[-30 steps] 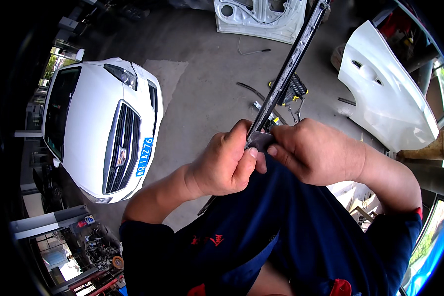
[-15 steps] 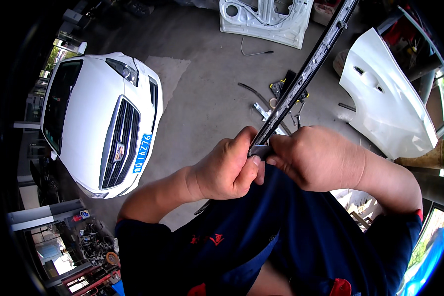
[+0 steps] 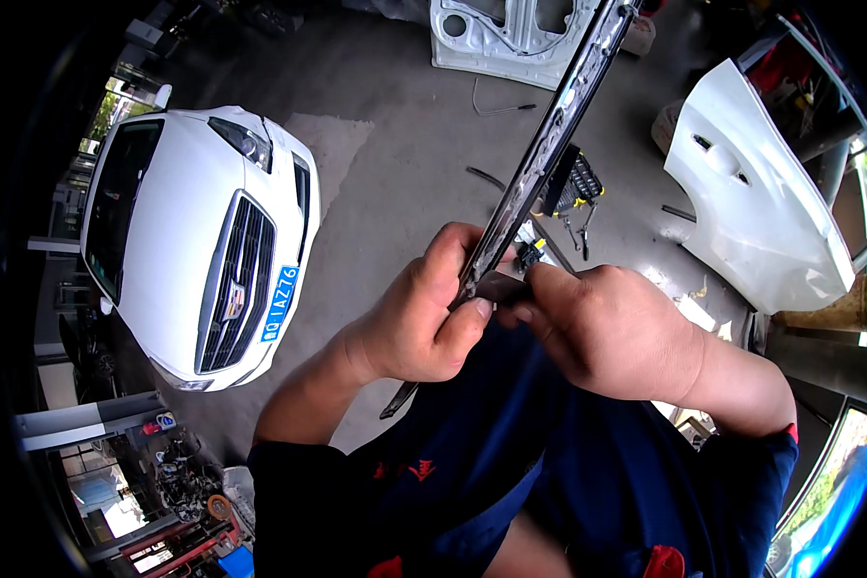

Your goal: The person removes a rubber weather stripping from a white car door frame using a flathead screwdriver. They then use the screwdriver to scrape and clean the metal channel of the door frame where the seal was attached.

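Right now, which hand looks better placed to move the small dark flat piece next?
Probably the right: the right hand already pinches the dark flat piece, while the left hand is occupied gripping the long dark strip.

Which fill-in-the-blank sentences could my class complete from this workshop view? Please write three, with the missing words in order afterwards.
1. The left hand grips a long, narrow black strip, while a small, flat, dark piece is pinched by the ____ hand.
2. The white car carries a rectangular plate coloured ____.
3. The dark-blue cloth shirt bears lettering coloured ____.

Missing words: right; blue; red.
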A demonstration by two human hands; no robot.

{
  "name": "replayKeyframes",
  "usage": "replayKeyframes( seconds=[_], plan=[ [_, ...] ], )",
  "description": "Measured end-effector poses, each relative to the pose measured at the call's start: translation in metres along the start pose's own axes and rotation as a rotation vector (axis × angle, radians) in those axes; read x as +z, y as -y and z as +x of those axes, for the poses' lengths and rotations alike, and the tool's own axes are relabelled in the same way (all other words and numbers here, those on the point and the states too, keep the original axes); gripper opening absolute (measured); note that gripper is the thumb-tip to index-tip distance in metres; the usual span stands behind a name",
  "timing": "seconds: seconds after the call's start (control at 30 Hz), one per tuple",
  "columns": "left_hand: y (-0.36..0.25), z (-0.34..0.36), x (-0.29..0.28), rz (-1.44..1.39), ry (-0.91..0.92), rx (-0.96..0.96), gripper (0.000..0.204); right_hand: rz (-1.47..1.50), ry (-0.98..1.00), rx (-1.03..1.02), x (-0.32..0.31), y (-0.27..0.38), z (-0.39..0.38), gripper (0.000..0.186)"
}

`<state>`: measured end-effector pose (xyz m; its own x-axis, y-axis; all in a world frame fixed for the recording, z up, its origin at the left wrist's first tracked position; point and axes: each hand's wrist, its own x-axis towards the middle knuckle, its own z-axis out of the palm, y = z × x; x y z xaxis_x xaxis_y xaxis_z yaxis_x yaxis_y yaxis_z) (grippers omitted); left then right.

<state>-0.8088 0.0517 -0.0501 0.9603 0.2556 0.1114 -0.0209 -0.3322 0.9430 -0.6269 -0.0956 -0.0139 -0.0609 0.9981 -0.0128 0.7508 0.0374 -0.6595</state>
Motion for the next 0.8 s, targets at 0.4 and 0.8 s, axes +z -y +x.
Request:
replayKeyframes(
  seconds=[0.4,0.8],
  plan=[
    [0.005,-0.004,0.003,-0.361,-0.100,-0.196,0.045,0.273,-0.048,0.145,-0.002,-0.002,0.000,0.025],
    [0.009,-0.003,0.014,-0.001,-0.163,-0.056,0.015,0.286,-0.036,0.186,-0.002,0.001,0.002,0.021]
  ],
)
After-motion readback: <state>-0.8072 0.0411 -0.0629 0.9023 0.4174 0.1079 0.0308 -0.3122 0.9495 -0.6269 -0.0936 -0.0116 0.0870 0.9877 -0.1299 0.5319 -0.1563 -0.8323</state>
